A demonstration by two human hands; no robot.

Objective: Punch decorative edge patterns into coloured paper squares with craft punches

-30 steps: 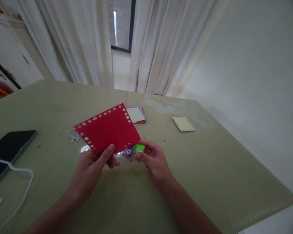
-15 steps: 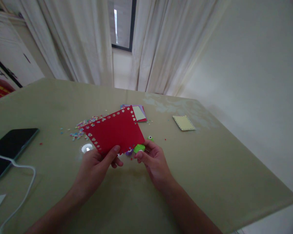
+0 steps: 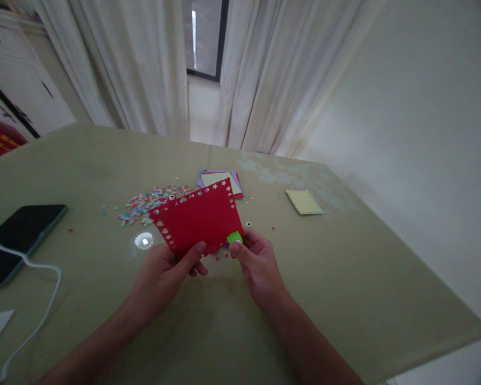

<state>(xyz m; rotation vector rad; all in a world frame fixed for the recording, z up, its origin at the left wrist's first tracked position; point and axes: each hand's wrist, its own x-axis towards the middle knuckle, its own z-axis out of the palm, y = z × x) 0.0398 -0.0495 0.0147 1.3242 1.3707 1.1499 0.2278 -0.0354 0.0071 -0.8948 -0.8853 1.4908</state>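
A red card (image 3: 196,216) with punched shapes along its far, left and right edges is held tilted above the table. My left hand (image 3: 172,272) is closed on its near left edge, the thumb lying on top. In my right hand (image 3: 258,262) is a small bright green paper punch (image 3: 235,238), pinched at the card's near right corner. A green piece with an eye (image 3: 248,224) shows just past my right fingers. Part of the near edge and whatever lies under the card are hidden.
Colourful paper bits (image 3: 152,200) lie heaped left of the card. Behind it is a stack of coloured cards (image 3: 220,179). A pale yellow card (image 3: 304,202) with a punched border lies at the right. A phone (image 3: 20,240) and white cable (image 3: 44,266) are at the left.
Card, punch and both hands sit slightly further right in view. The card is turned a little, and the punch has shifted along its near right corner. Both hands keep their hold.
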